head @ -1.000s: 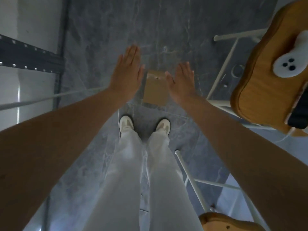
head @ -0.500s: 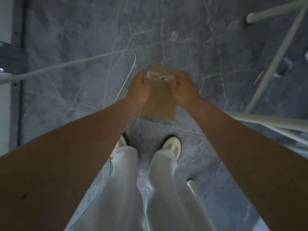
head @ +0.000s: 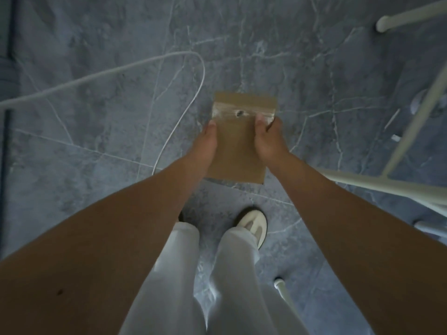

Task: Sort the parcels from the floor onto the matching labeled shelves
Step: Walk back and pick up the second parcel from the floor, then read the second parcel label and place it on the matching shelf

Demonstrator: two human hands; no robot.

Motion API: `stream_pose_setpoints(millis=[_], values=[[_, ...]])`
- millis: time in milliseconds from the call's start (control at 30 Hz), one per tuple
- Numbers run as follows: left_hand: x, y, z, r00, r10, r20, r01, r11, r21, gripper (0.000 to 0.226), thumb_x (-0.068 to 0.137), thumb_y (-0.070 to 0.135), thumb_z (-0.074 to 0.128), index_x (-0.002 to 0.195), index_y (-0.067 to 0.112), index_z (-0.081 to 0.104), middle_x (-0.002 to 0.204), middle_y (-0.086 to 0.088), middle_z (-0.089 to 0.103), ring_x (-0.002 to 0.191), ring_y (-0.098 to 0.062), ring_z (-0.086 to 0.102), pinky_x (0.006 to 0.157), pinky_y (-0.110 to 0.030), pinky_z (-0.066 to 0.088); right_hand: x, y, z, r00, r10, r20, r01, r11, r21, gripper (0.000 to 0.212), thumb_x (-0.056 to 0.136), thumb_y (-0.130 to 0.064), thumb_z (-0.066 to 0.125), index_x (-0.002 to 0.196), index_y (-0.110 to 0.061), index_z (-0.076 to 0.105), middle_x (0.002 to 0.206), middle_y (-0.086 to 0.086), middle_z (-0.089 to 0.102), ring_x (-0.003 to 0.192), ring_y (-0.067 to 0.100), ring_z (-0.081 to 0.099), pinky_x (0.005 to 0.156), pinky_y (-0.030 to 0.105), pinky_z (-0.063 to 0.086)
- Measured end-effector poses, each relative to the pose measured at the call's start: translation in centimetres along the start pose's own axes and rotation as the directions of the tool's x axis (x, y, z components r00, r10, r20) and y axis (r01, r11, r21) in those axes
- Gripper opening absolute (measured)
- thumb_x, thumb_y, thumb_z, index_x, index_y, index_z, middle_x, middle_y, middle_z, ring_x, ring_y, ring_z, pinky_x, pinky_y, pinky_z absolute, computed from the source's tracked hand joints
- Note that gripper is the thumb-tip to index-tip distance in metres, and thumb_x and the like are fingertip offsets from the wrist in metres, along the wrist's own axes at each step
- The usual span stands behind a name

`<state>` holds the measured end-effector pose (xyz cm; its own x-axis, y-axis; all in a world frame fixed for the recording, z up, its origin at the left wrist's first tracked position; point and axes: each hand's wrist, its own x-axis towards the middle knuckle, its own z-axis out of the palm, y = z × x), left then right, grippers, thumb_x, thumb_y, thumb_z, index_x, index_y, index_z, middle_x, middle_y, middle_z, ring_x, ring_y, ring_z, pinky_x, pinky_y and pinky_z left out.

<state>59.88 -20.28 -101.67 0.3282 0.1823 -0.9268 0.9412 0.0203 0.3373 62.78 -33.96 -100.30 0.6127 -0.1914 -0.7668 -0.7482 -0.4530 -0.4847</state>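
Over the grey marble-look tiled floor [head: 101, 122], a flat brown cardboard parcel with a clear tape strip [head: 238, 141] is held up above the feet, left hand [head: 205, 143] and right hand [head: 269, 139] both curled round its side edges, thumbs on top.

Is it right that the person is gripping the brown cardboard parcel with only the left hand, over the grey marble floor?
Not quite. The head view shows both hands on the brown cardboard parcel: the left hand grips its left edge and the right hand its right edge. The rest holds: it is over the grey marble floor.
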Motion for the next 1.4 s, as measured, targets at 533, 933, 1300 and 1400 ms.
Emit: stream_pose_setpoints(millis=[533,933,1300,1400], values=[[-27.5,20.3,-6.9,0.93,0.36,-0.078,-0.368,0.9,-0.233,0.055,0.108,0.049,0.033,0.155,0.021,0.041,0.161,-0.003,0.043,0.146,-0.021,0.044,0.122,-0.044,0.034,-20.9,-24.6,-16.2,0.946,-0.319,-0.057,0.32,0.947,0.016,0.054,0.108,-0.042,0.028,0.155,-0.015,0.023,0.156,0.008,0.038,0.139,0.02,0.039,0.099,0.023,0.027],[-58.6,31.4,-17.3,0.8,0.599,0.002,-0.599,0.8,-0.019,0.03,0.112,0.033,0.027,0.126,0.027,0.052,0.111,0.002,0.057,0.099,-0.017,0.058,0.091,-0.035,0.05,-47.8,-42.4,-29.5,0.864,-0.504,-0.001,0.504,0.864,0.014,0.058,0.108,-0.047,0.024,0.158,-0.019,0.022,0.165,0.003,0.027,0.15,0.024,0.027,0.121,0.036,0.022],[-82.4,38.6,-25.1,0.495,0.828,-0.262,-0.868,0.484,-0.112,0.035,0.11,0.04,0.031,0.111,0.031,0.064,0.103,-0.003,0.069,0.091,-0.018,0.065,0.076,-0.031,0.056,-66.7,-58.2,-36.9,0.554,-0.832,-0.034,0.829,0.555,-0.066,0.062,0.104,-0.055,0.021,0.157,-0.023,0.026,0.16,0.008,0.033,0.148,0.031,0.031,0.121,0.052,0.024],[-85.4,38.0,-27.7,0.409,0.836,-0.365,-0.908,0.413,-0.071,0.036,0.109,0.042,0.035,0.103,0.027,0.067,0.113,-0.012,0.067,0.104,-0.028,0.064,0.09,-0.04,0.052,-70.3,-59.9,-35.9,0.498,-0.867,-0.003,0.866,0.497,-0.054,0.062,0.105,-0.054,0.023,0.156,-0.019,0.029,0.159,0.011,0.035,0.146,0.033,0.033,0.12,0.052,0.026]])
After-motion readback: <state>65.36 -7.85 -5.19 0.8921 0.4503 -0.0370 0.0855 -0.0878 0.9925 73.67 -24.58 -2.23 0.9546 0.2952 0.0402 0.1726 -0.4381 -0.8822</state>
